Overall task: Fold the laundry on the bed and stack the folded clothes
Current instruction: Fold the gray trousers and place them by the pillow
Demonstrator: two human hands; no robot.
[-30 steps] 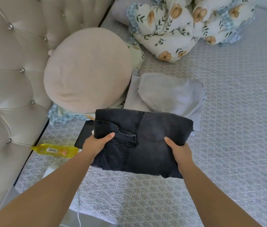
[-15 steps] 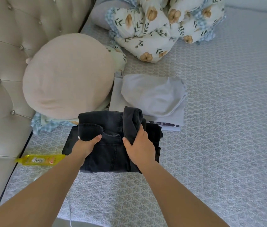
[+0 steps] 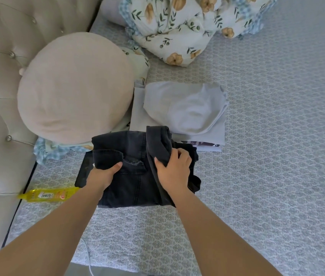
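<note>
Head view: dark jeans lie part-folded on the bed, near the left edge. Left hand grips the jeans' left side, thumb on top. Right hand curls round a raised fold. Folded grey clothes just beyond, touching. Round cushion far left. Open bedspread to the right.

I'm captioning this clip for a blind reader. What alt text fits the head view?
Two bare hands fold dark jeans on a patterned bed: the left hand holds one edge, the right hand grips a fold. Folded pale clothes lie just beyond.
</note>
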